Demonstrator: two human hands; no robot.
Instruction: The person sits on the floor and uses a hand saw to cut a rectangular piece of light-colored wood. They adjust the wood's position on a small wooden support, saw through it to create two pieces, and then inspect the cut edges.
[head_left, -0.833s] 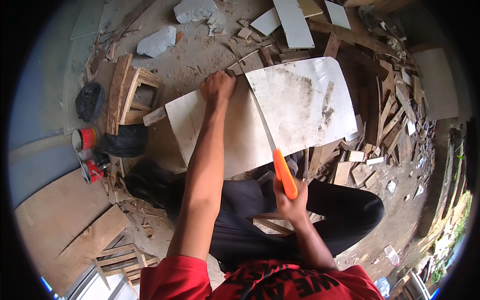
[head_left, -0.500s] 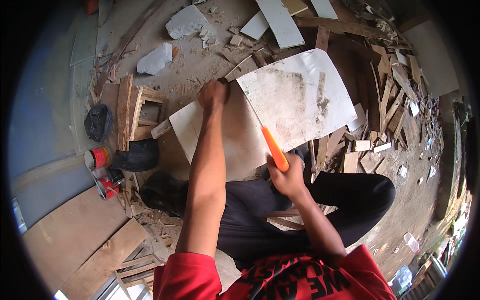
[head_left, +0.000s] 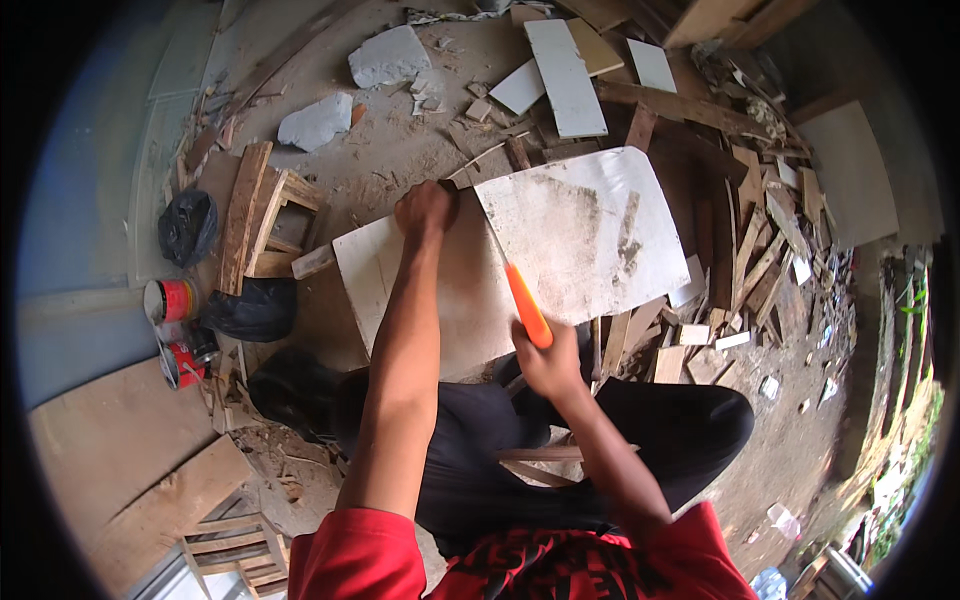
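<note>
A pale, stained board (head_left: 600,235) lies over my knees, with a straight dark line dividing its right part from a plainer left part. My left hand (head_left: 427,207) is closed over the far edge of the left part, just left of that line; its fingertips are hidden. In my right hand (head_left: 550,362) is a hand saw (head_left: 528,308) with an orange handle. The thin blade, seen edge-on, runs along the line toward the far edge; its teeth cannot be made out.
Scrap wood (head_left: 765,245) piles up at the right. Beyond the board are white panels (head_left: 567,78) and concrete chunks (head_left: 388,57). At left stand a wooden frame (head_left: 283,220), black plastic bags (head_left: 250,310) and red cans (head_left: 178,300).
The whole view has shifted. Against the board, my right hand and the saw have moved a little forward along the line. My left hand stays at the far edge.
</note>
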